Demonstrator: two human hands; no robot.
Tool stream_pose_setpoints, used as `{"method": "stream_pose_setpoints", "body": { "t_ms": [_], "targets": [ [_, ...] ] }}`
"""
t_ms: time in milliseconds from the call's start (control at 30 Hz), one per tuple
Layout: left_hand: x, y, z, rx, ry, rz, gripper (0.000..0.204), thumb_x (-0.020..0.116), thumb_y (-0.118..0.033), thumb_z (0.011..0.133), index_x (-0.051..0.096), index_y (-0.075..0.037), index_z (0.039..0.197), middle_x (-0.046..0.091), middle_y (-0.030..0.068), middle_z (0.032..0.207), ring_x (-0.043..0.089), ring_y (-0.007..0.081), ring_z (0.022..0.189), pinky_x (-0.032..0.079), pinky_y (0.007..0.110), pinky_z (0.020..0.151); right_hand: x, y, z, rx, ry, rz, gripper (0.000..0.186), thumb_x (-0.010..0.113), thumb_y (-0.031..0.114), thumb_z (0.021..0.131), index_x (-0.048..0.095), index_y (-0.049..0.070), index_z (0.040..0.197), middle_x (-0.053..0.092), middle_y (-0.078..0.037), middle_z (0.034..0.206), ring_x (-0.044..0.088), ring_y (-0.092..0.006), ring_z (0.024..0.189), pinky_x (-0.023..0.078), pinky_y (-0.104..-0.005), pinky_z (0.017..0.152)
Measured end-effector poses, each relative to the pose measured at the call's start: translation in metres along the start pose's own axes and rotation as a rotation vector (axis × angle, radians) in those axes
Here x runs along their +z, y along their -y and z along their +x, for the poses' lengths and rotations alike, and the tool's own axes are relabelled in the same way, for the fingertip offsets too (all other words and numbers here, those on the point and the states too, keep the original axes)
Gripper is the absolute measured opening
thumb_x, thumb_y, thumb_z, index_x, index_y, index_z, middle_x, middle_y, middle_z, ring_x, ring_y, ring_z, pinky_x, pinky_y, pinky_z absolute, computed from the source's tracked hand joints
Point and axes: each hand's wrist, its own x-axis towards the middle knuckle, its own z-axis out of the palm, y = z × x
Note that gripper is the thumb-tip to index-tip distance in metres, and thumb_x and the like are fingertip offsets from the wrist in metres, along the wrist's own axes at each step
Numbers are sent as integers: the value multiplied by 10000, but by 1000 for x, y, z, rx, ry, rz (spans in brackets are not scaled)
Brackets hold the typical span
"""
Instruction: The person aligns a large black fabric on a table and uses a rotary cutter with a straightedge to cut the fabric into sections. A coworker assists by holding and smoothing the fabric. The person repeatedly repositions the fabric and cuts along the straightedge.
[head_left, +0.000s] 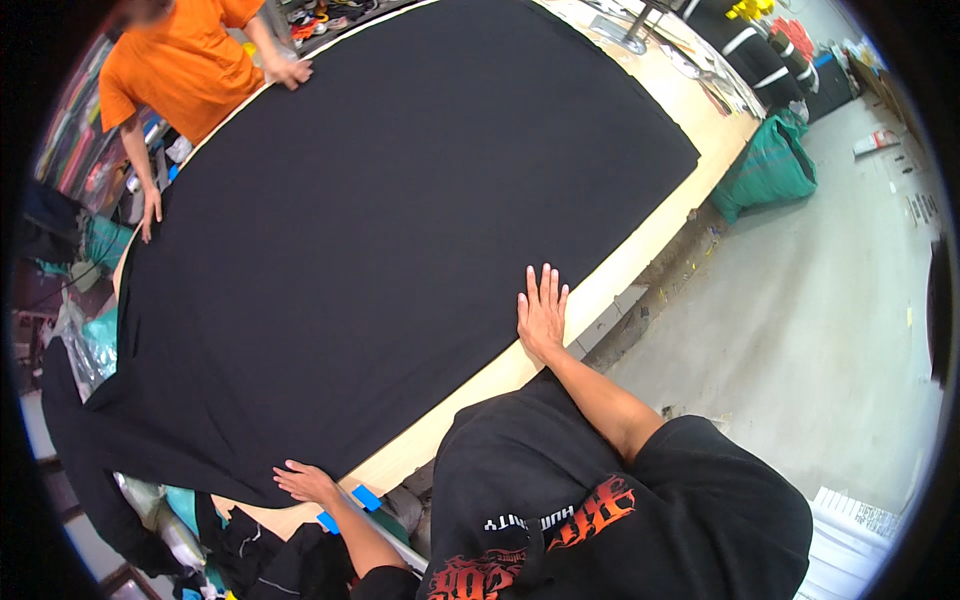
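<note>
Wore a black T-shirt with red print (640,455), nearest of all. Laid the bare left hand (306,481) palm down, fingers loosely spread and pinching nothing, on the near edge of a broad sheet of plain black cloth (400,200). Had two small bright-blue pieces (366,497) just beside the left wrist, purpose not clear, and a heap of dark garments (250,550) below that hand. Rested the bare right hand (542,322) flat too, farther along the same edge, fingers slightly apart, beside the bare rim of a pale wooden table (600,285).

Had the cloth over the table from under both hands to the far side, creased near the left hand, with a loose length off the end to its left. Risked a sideways drag from that loose weight through too light a press of the left palm; might also have rucked the cloth by sliding either palm.

Faced a co-worker in an orange short-sleeved T-shirt (190,70) across from the left hand, with both hands (151,212) at the far edge, grip impossible to tell. Could have skewed the sheet by uneven pulling from opposite edges. Had a bulging green sack (770,170) beyond the right hand, past the table's side.
</note>
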Motion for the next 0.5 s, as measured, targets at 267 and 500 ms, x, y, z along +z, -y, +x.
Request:
{"method": "stream_pose_setpoints", "body": {
  "t_ms": [267, 500],
  "targets": [
    [-17, -176, -150, 817, 10, -494, 564, 555, -286, 1164, 512, 12, 1641, 480, 261, 1724, 373, 438, 1646, 246, 587, 1359, -7, 13, 34, 85, -285, 159, 673, 382, 357, 1209, 248, 52, 1794, 125, -318, 1857, 94, -469, 1736, 62, -624, 1396],
    [-22, -254, -281, 1216, 400, -230, 749, 542, -502, 1154, 352, -148, 1786, 214, 189, 1879, 156, 390, 1743, 111, 628, 1386, -11, 36, 118, -168, -365, 62, 650, 460, 373, 1195, 315, 150, 1787, 224, -234, 1860, 183, -408, 1732, 127, -629, 1392]
  ]
}}
